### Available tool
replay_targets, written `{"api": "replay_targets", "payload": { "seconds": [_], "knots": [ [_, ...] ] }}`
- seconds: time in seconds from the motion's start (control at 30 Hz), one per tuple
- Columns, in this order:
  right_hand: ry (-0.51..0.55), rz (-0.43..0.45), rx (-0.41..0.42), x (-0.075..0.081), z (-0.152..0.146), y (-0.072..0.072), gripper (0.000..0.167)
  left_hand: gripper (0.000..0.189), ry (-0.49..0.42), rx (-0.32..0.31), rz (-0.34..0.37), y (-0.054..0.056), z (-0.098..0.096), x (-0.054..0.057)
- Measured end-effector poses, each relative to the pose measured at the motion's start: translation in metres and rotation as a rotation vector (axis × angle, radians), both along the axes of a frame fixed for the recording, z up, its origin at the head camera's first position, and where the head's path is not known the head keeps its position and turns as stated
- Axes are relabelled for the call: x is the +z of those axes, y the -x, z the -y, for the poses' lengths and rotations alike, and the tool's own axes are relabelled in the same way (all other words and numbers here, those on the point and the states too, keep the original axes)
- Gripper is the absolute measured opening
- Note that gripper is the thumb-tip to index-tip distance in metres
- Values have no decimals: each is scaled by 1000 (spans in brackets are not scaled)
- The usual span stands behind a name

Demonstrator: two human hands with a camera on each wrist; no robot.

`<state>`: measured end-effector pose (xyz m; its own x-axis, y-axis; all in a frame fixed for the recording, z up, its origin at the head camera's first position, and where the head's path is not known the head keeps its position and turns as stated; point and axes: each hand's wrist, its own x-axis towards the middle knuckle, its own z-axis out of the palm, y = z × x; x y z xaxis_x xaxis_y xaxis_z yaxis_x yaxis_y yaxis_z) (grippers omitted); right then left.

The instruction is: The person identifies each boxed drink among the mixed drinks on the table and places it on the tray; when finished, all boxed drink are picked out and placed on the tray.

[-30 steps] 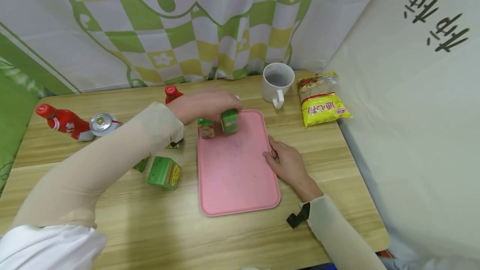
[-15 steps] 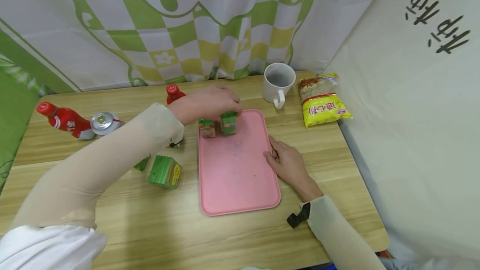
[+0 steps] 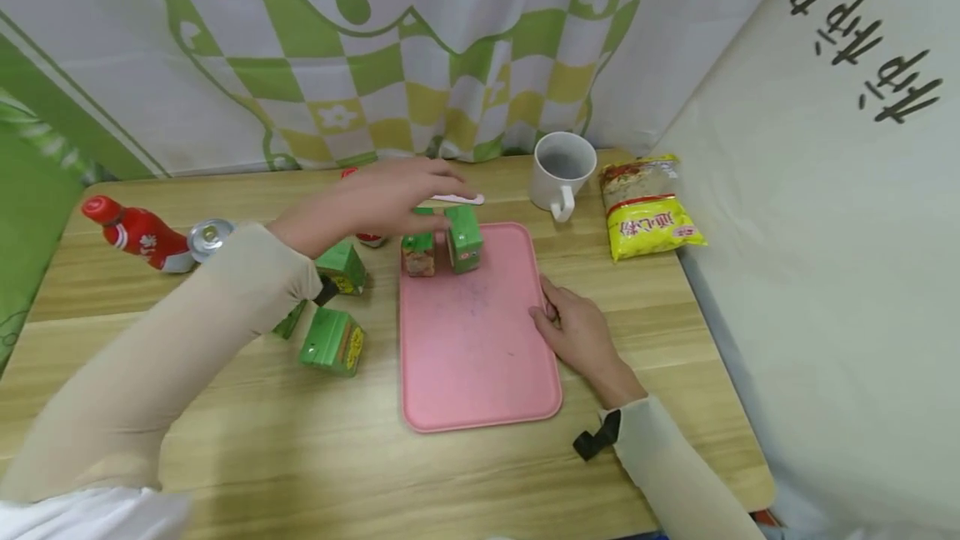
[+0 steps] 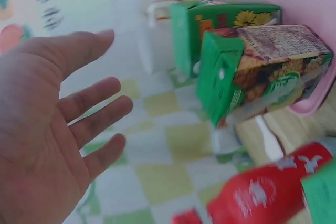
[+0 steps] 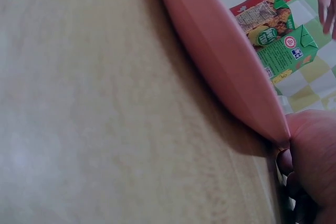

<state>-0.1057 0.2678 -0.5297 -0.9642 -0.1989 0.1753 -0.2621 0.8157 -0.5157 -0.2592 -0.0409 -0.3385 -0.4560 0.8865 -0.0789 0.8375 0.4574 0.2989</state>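
Two small green drink cartons stand side by side at the far end of a pink tray (image 3: 480, 348): one with a brown picture panel (image 3: 418, 258), the other mostly green (image 3: 466, 244). Above and just left of them is my left hand (image 3: 375, 198), its fingers extended. In the left wrist view that hand (image 4: 47, 114) holds nothing and is apart from both cartons (image 4: 268, 72). My right hand (image 3: 581, 336) grips the tray's right rim, thumb on top and the other fingers curled at the edge, partly hidden.
Left of the tray are more green cartons (image 3: 332, 342), partly behind my arm. A red bottle (image 3: 142, 236) and a can (image 3: 210, 237) stand farther left. A white spoon-like handle (image 3: 468, 199), a white mug (image 3: 562, 172) and a yellow food packet (image 3: 649, 211) lie beyond.
My left hand has let go of the greener carton, lifting and moving left from it. That carton stays on the tray. My right hand keeps its grip on the rim.
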Motion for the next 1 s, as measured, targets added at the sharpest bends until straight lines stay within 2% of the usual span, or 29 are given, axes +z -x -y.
{"api": "replay_targets", "payload": {
  "seconds": [0.17,0.27,0.5,0.6,0.77,0.9,1.0],
  "knots": [
    [-6,7,-11,-1,-1,0,57,47,-174,86,89,-15,42,7],
    [-13,15,-13,-1,0,1,57,47,-237,150,124,-26,66,9],
    [-13,18,-17,-1,2,0,57,46,-310,311,150,-53,117,1],
    [-17,21,-17,-2,2,1,58,50,-368,410,165,-68,135,-4],
    [-11,32,-19,-3,2,2,58,53,-501,604,142,-95,161,-17],
    [-11,37,-23,-4,1,1,58,52,-622,732,110,-112,176,-38],
    [-9,30,-21,-3,1,1,58,53,-672,791,91,-121,186,-56]
  ]
}}
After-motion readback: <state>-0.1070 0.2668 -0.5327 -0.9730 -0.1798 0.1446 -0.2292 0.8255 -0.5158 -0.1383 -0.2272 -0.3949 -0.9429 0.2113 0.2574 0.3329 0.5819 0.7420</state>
